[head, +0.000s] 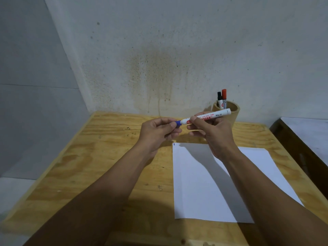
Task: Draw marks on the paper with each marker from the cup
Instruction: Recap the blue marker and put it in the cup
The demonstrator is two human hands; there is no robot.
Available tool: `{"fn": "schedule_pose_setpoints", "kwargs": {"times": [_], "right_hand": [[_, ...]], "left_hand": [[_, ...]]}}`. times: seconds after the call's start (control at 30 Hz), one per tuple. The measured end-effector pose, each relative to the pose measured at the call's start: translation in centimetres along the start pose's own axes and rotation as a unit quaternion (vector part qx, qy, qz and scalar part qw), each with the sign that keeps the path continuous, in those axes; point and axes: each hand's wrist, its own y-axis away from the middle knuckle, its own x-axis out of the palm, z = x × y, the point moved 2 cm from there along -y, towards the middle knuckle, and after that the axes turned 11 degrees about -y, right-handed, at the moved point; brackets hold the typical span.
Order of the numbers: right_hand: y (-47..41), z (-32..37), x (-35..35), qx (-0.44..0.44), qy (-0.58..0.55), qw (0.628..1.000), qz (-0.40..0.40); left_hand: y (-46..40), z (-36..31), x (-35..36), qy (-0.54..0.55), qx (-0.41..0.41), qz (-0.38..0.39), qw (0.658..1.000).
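Above the table, my right hand [207,129] grips the white barrel of a blue marker [216,115], which lies almost level. My left hand [158,131] pinches its blue cap [178,123] at the left end; the cap sits on or against the tip. Below the hands, a white sheet of paper [198,189] lies flat on the wood, with one short blue mark [174,144] at its far left corner. A tan cylindrical cup [232,114] stands at the back by the wall, holding a black marker [219,99] and a red marker [224,96], both capped and upright.
The plywood table [99,157] meets a stained concrete wall at the back. A dark piece of furniture with a pale top [305,137] stands close on the right. The table's left edge drops off to a grey floor.
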Motion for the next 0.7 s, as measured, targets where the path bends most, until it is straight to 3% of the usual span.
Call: {"fn": "schedule_pose_setpoints", "kwargs": {"times": [0.53, 0.7], "right_hand": [[0.1, 1.1, -0.4, 0.012, -0.013, 1.0, 0.016], [-0.2, 0.9, -0.7, 0.019, 0.062, 0.998, 0.004]], "left_hand": [[0.5, -0.9, 2.0, -0.056, 0.056, -0.028, 0.996], [0.4, -0.7, 2.7, -0.069, 0.074, -0.038, 0.994]]}}
